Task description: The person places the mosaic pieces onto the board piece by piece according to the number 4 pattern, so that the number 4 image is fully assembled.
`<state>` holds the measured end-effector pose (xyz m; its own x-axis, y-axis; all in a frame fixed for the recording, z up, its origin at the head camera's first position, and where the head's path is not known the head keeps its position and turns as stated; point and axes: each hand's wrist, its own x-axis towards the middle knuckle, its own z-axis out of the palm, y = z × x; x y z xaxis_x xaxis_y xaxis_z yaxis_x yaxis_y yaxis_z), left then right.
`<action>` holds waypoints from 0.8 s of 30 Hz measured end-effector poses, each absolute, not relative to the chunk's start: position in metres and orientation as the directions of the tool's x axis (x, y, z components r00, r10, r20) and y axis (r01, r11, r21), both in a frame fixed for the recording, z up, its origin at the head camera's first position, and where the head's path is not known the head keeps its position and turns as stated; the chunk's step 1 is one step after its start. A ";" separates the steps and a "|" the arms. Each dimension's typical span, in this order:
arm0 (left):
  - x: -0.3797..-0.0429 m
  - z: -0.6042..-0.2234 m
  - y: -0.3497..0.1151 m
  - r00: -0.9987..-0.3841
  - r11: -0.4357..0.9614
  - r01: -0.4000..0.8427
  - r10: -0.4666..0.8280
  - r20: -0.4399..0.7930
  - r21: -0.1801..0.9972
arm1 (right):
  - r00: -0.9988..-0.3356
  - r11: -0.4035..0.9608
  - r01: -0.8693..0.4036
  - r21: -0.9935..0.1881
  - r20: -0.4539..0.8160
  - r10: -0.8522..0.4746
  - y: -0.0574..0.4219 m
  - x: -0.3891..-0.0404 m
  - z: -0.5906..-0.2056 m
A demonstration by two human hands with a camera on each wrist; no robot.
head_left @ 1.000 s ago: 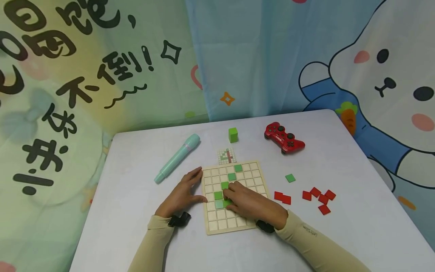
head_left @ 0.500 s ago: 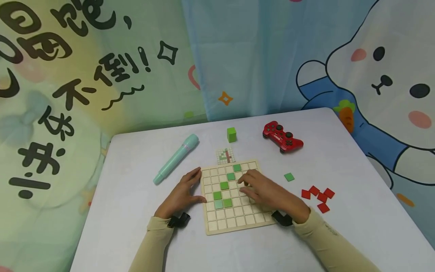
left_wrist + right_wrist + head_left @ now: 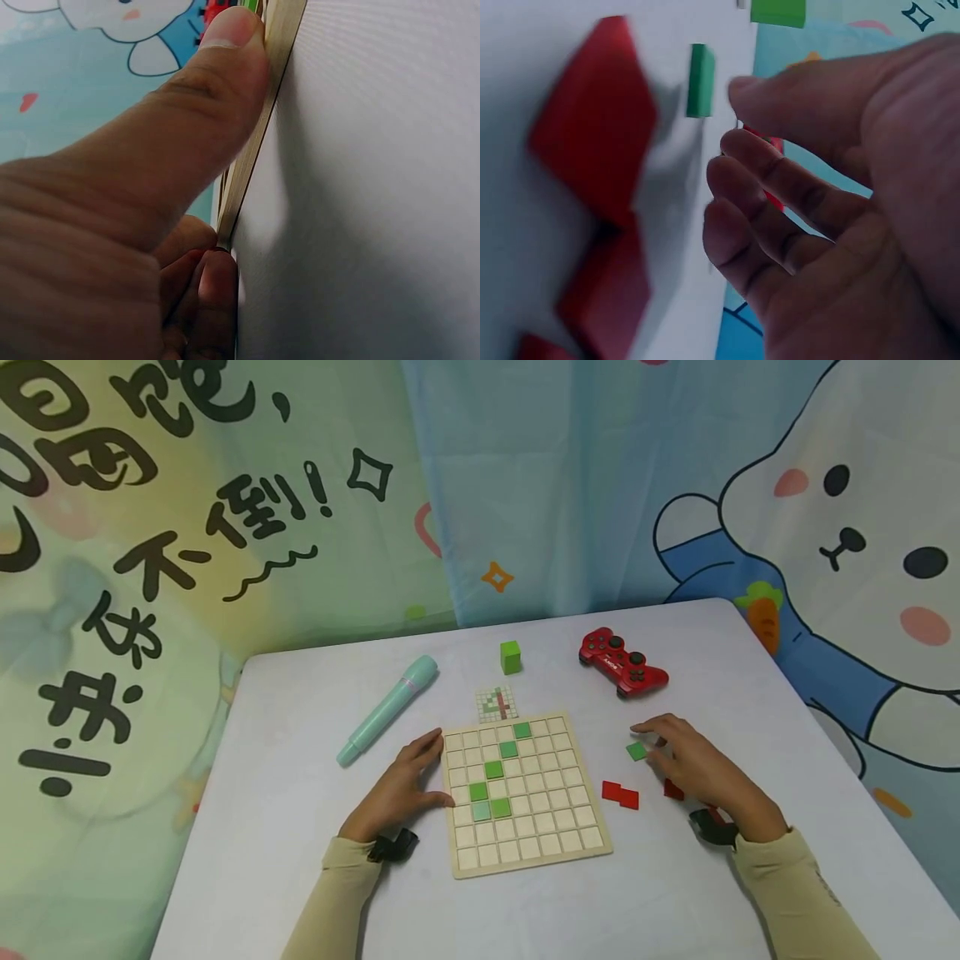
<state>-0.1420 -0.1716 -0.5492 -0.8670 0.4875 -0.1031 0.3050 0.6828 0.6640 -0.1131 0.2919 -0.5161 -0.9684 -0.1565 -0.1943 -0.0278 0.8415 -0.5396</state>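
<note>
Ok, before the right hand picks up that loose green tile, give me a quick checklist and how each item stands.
1. Left hand at the board's left edge: ok, its thumb and fingers touch it there.
2. Right hand at the loose green tile: ok, fingers and thumb are close to it.
3. Tile in the right hand's grip: not ok, not held yet; the right wrist view shows a gap between thumb and tile.
4. Bare cells on the board: ok, plenty to the right.
5. Small grid card readable: ok, uncovered beyond the board.
6. All red tiles accounted for: cannot tell, the right hand and wrist hide some.
</note>
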 end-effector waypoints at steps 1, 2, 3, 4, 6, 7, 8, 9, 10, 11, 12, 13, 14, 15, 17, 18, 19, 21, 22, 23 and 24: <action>-0.142 -0.549 -0.172 -0.867 0.682 0.305 0.488 -0.102 0.665 | -0.966 0.841 -0.031 -0.540 -0.200 -0.164 0.293 -0.113 -0.518; -0.142 -0.550 -0.172 -0.867 0.681 0.306 0.488 -0.101 0.665 | -0.965 0.842 -0.035 -0.539 -0.202 -0.170 0.293 -0.113 -0.520; -0.142 -0.550 -0.171 -0.867 0.680 0.305 0.488 -0.100 0.667 | -0.964 0.843 -0.044 -0.536 -0.200 -0.177 0.294 -0.113 -0.522; -0.142 -0.550 -0.172 -0.868 0.680 0.307 0.488 -0.098 0.666 | -0.963 0.844 -0.051 -0.535 -0.196 -0.182 0.294 -0.114 -0.523; -0.142 -0.551 -0.172 -0.868 0.678 0.313 0.488 -0.088 0.665 | -0.965 0.846 -0.066 -0.530 -0.183 -0.189 0.295 -0.114 -0.525; -0.142 -0.551 -0.172 -0.869 0.678 0.315 0.487 -0.086 0.664 | -0.966 0.845 -0.078 -0.529 -0.170 -0.196 0.295 -0.115 -0.526; -0.142 -0.551 -0.172 -0.870 0.678 0.315 0.486 -0.083 0.664 | -0.967 0.846 -0.083 -0.526 -0.161 -0.196 0.295 -0.115 -0.527; -0.142 -0.551 -0.172 -0.871 0.678 0.317 0.485 -0.080 0.663 | -0.969 0.847 -0.084 -0.525 -0.156 -0.194 0.295 -0.115 -0.527; -0.142 -0.551 -0.172 -0.871 0.678 0.319 0.485 -0.078 0.662 | -0.970 0.847 -0.082 -0.526 -0.153 -0.189 0.294 -0.115 -0.528; -0.142 -0.551 -0.172 -0.871 0.678 0.319 0.485 -0.076 0.662 | -0.971 0.847 -0.078 -0.526 -0.152 -0.184 0.294 -0.115 -0.528; -0.142 -0.551 -0.172 -0.871 0.678 0.321 0.485 -0.075 0.661 | -0.972 0.847 -0.074 -0.527 -0.151 -0.178 0.293 -0.116 -0.528; -0.142 -0.551 -0.172 -0.872 0.679 0.317 0.483 -0.078 0.662 | -0.973 0.847 -0.068 -0.527 -0.151 -0.172 0.293 -0.116 -0.528; -0.142 -0.551 -0.172 -0.872 0.678 0.317 0.484 -0.078 0.663 | -0.975 0.848 -0.061 -0.526 -0.152 -0.164 0.292 -0.116 -0.528; -0.142 -0.552 -0.172 -0.872 0.678 0.317 0.483 -0.077 0.663 | -0.975 0.849 -0.055 -0.525 -0.153 -0.159 0.292 -0.117 -0.529; -0.142 -0.552 -0.172 -0.872 0.676 0.316 0.483 -0.077 0.666 | -0.976 0.850 -0.053 -0.524 -0.151 -0.154 0.291 -0.117 -0.529; -0.142 -0.552 -0.172 -0.873 0.674 0.313 0.482 -0.078 0.669 | -0.977 0.852 -0.055 -0.520 -0.149 -0.155 0.291 -0.117 -0.530; -0.142 -0.552 -0.172 -0.873 0.673 0.310 0.481 -0.079 0.672 | -0.976 0.854 -0.055 -0.517 -0.151 -0.154 0.290 -0.117 -0.530; -0.141 -0.552 -0.172 -0.873 0.672 0.304 0.480 -0.085 0.676 | -0.976 0.859 -0.053 -0.510 -0.156 -0.153 0.289 -0.117 -0.530; -0.141 -0.552 -0.172 -0.873 0.671 0.303 0.481 -0.086 0.677 | -0.975 0.860 -0.052 -0.507 -0.159 -0.153 0.289 -0.117 -0.530; -0.141 -0.552 -0.172 -0.872 0.671 0.302 0.481 -0.088 0.677 | -0.975 0.862 -0.051 -0.504 -0.162 -0.153 0.288 -0.117 -0.529; -0.141 -0.552 -0.171 -0.872 0.671 0.299 0.480 -0.091 0.678 | -0.974 0.864 -0.051 -0.501 -0.166 -0.153 0.288 -0.116 -0.528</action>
<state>-0.1411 -0.1714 -0.5522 -0.8724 0.4804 -0.0906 0.2994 0.6714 0.6779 -0.1163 0.2876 -0.5282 -0.9741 -0.1533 -0.1663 -0.0505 0.8642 -0.5005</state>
